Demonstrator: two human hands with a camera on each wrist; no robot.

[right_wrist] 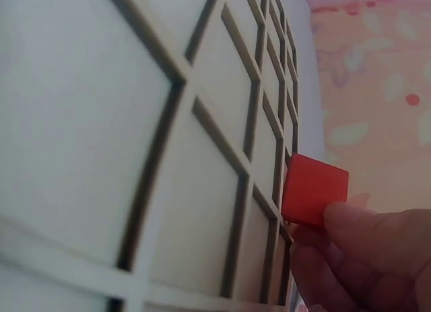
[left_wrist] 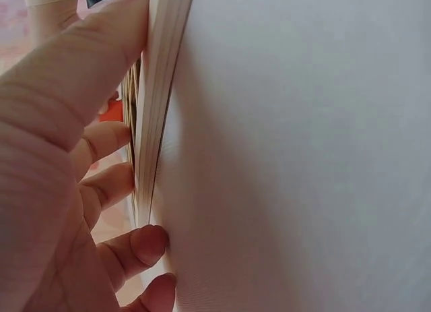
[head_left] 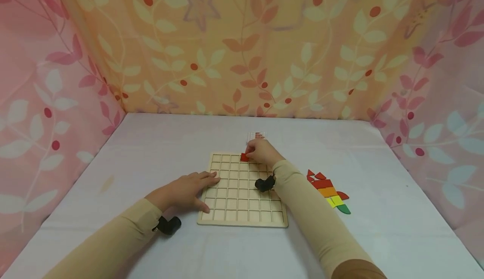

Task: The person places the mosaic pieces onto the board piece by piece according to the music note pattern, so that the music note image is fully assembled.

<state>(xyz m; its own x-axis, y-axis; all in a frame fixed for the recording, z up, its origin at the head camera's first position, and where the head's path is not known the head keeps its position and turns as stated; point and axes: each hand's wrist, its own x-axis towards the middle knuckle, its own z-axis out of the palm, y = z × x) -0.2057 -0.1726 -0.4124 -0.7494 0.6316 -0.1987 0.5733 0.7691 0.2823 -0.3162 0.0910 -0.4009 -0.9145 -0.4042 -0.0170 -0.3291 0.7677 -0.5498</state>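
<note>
A wooden grid board (head_left: 228, 193) of square cells lies on the white table. My right hand (head_left: 262, 151) pinches a red square tile (right_wrist: 313, 191) between thumb and fingers at the board's far edge, in the top row near the middle. In the right wrist view the tile stands tilted against the grid ribs. My left hand (head_left: 187, 190) rests at the board's left side, fingers spread, with some fingertips on the grid and the thumb by the lower left corner. Seen from the left wrist, the thumb and fingers (left_wrist: 108, 184) lie along the board's edge (left_wrist: 158, 89).
Right of the board, partly behind my right forearm, lies a group of flat pieces: red tiles (head_left: 322, 183), an orange tile (head_left: 327, 192), yellow tiles (head_left: 335, 201) and a green rounded piece (head_left: 343, 209). A small printed card (head_left: 257, 135) lies beyond the board. Patterned cloth surrounds the table.
</note>
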